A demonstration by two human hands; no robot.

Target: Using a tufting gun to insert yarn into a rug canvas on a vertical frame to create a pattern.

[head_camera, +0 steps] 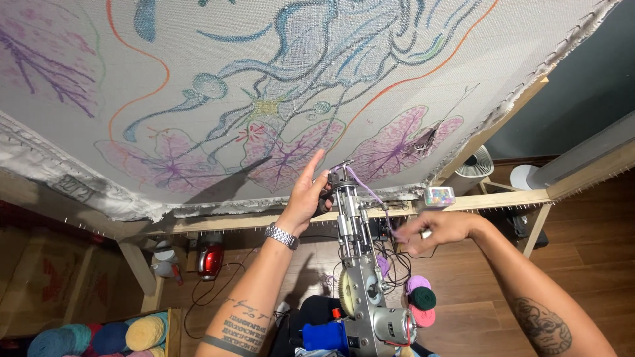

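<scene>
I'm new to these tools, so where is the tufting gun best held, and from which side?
Probably by the blue handle at the base of the tufting gun, coming from below. The gun stands upright with its needle end up by the cloth. The left hand steadies that top end; the right hand pulls purple yarn aside.

Bright even indoor light, soft shadows on cloth [278,99], right hand [433,228] motion-blurred, wide-angle edge bending

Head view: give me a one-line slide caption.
Left hand steadies a tufting gun while right hand pulls purple yarn below a flower-patterned cloth.
</scene>
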